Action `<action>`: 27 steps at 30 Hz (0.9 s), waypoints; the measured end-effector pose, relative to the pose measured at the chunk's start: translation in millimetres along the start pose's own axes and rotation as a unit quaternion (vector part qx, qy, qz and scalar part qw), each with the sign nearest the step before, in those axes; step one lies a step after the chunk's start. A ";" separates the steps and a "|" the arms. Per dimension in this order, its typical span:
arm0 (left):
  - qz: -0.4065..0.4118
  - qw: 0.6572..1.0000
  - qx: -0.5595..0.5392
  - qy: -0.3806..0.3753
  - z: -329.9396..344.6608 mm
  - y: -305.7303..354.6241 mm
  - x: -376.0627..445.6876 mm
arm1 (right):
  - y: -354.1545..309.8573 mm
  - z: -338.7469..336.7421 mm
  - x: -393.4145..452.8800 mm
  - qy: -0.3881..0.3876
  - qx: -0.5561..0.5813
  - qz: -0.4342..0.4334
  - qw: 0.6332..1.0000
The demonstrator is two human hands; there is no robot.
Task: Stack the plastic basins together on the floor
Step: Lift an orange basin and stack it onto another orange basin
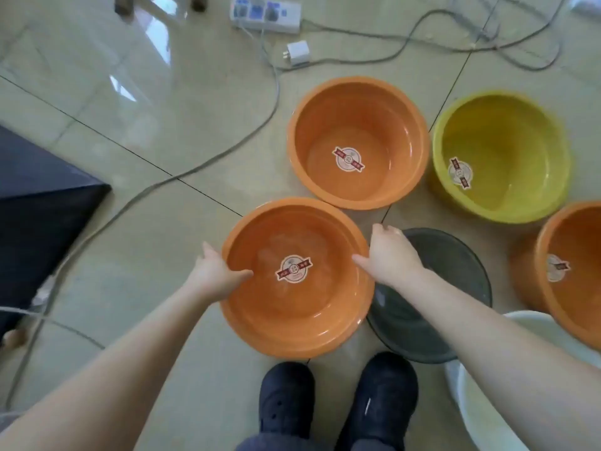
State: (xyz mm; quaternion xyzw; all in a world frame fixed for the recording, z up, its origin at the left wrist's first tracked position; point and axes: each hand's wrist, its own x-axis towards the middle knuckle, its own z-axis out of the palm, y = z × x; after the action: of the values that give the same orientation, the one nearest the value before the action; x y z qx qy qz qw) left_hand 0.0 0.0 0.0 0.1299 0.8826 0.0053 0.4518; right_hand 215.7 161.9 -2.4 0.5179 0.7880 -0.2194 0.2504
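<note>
Both my hands grip the rim of an orange basin [292, 307] with a round sticker in its bottom. My left hand [216, 271] holds its left rim, thumb inside. My right hand [390, 255] holds its right rim. This basin overlaps the edge of a dark grey basin [455, 288] to its right. A second orange basin [357, 141] stands on the floor beyond it. A yellow basin [500, 154] is right of that one. A third orange basin [572, 271] sits at the right edge, and a white basin [481, 411] lies at the lower right.
A white power strip [265, 13], a white charger [297, 53] and grey cables [195, 170] lie on the tiled floor behind and to the left. A dark mat [39, 203] covers the left side. My two dark shoes [338, 402] stand just below the held basin.
</note>
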 end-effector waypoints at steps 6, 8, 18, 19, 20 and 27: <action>-0.022 1.000 0.013 0.008 39.0 -19.9 33.4 | -2.7 47.5 30.3 0.031 -0.065 -0.020 0.997; -0.005 0.997 0.030 0.064 30.2 -24.9 27.0 | -6.8 44.7 25.3 0.063 -0.015 -0.027 0.998; 0.136 0.968 -0.023 0.211 -113.9 59.5 -94.3 | 0.2 -119.7 -48.4 0.151 0.232 -0.025 0.961; 0.153 0.966 -0.023 0.209 -123.9 77.7 -103.1 | 7.7 -139.8 -51.6 0.165 0.233 -0.018 0.958; 0.167 0.964 -0.025 0.206 -132.1 96.6 -110.8 | 15.6 -159.3 -52.9 0.178 0.234 -0.011 0.956; 0.227 0.953 -0.059 0.193 -143.8 211.0 -120.1 | 70.9 -247.0 -19.1 0.251 0.232 0.036 0.939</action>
State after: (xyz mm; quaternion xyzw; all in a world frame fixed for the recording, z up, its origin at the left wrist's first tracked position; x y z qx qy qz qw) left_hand -0.5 191.3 207.4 0.2964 0.8983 0.1848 0.2666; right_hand 246.5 324.0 195.5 0.6282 0.7330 -0.2500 -0.0752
